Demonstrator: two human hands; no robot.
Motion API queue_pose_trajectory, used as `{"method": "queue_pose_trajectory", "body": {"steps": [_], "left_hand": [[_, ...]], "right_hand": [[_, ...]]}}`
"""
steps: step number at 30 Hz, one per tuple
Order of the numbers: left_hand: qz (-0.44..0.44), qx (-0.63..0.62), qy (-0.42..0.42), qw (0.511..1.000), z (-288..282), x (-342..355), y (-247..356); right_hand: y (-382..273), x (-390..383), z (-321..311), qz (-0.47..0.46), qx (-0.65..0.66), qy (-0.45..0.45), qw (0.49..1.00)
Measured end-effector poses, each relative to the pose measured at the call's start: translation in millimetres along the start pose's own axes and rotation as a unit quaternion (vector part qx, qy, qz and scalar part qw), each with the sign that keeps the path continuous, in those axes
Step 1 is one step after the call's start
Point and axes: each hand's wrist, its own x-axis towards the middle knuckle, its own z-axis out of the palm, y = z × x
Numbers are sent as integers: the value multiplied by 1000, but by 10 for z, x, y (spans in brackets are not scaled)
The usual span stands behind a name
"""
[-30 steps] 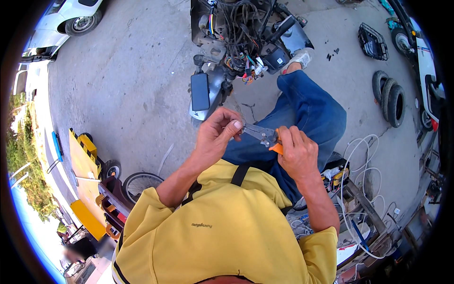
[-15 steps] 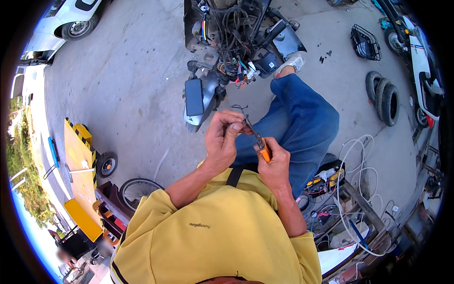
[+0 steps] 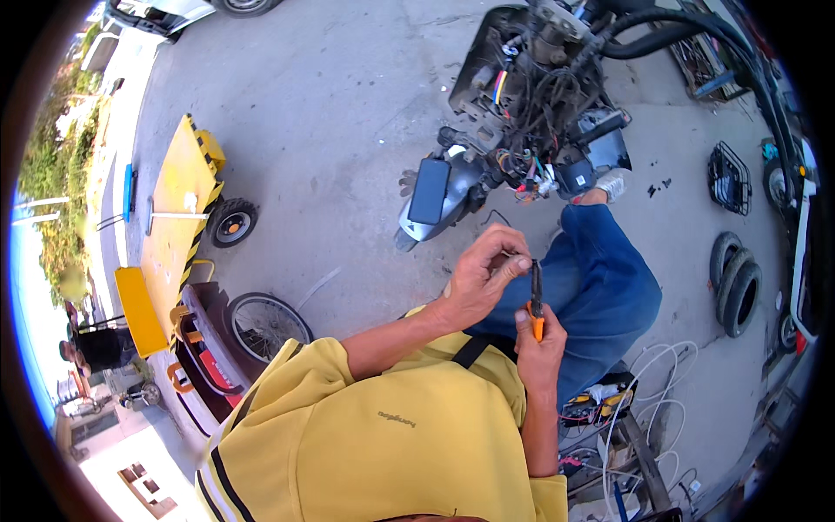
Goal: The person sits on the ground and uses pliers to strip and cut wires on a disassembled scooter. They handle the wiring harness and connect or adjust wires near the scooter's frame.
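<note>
My left hand (image 3: 487,277) is closed in a pinch on a thin dark wire (image 3: 497,215), whose loose end curls out beyond the fingers. In my right hand (image 3: 541,350) are pliers (image 3: 537,291) with orange handles and dark jaws. The jaws point away from me and reach up beside my left fingertips; whether they grip the wire cannot be made out. Beyond my hands stands a partly stripped motorbike or scooter front (image 3: 557,96), with bundled cables and loose coloured connectors (image 3: 531,178). A dark phone-like slab (image 3: 429,191) lies on its silver mudguard.
A yellow trailer-like platform (image 3: 170,200) with a small wheel (image 3: 233,224) stands left, near a spoked wheel (image 3: 268,326). On the right are stacked tyres (image 3: 739,296), a black basket (image 3: 729,178) and another two-wheeler (image 3: 800,252). White tubing (image 3: 670,383) and clutter lie by my right side.
My view has swung left, so the scene sits further right in it. The pliers now point more straight ahead, still beside my left fingertips. Both hands keep their holds.
</note>
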Motion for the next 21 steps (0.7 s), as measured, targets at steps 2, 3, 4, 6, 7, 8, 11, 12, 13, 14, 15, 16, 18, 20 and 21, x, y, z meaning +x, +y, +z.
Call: {"method": "queue_pose_trajectory", "body": {"steps": [2,3,4,6,7,8,11,12,13,14,15,16,18,20,21], "left_hand": [[13,64,-18,998,3,16,91],[41,99,-31,994,3,34,103],[62,130,-44,989,-10,28,92],[93,138,-38,985,-59,19,-11],[106,133,-41,985,-55,-11,-45],[114,133,-34,984,-56,-40,-62],[124,138,-29,982,-119,-88,-55],[125,136,-32,982,-111,-101,-61],[125,134,-35,982,-111,-108,-61],[125,132,-39,983,-142,-98,-58],[104,115,-45,987,-142,-110,-26],[99,109,-41,988,-135,-106,11],[86,99,-35,991,-116,-98,87],[82,87,-35,992,-66,-87,131],[81,80,-34,993,-42,-75,131]], "right_hand": [[93,-5,-29,-28,-54,33,998],[135,-4,-39,-52,-73,43,995],[168,13,-44,-73,-94,57,991],[166,47,28,-153,-150,68,974],[160,22,16,-189,-180,82,962],[164,11,-23,-183,-197,70,961],[79,-29,-46,-141,-219,43,964],[56,-42,-63,-139,-222,37,964],[46,-49,-74,-137,-224,31,965],[43,-43,-72,-133,-226,25,965],[65,-43,-65,-151,-223,33,963],[76,-31,-77,-154,-226,35,961],[81,-26,-75,-158,-229,40,960],[74,-47,-34,-163,-206,63,963],[69,-55,-28,-166,-196,73,963]]}}
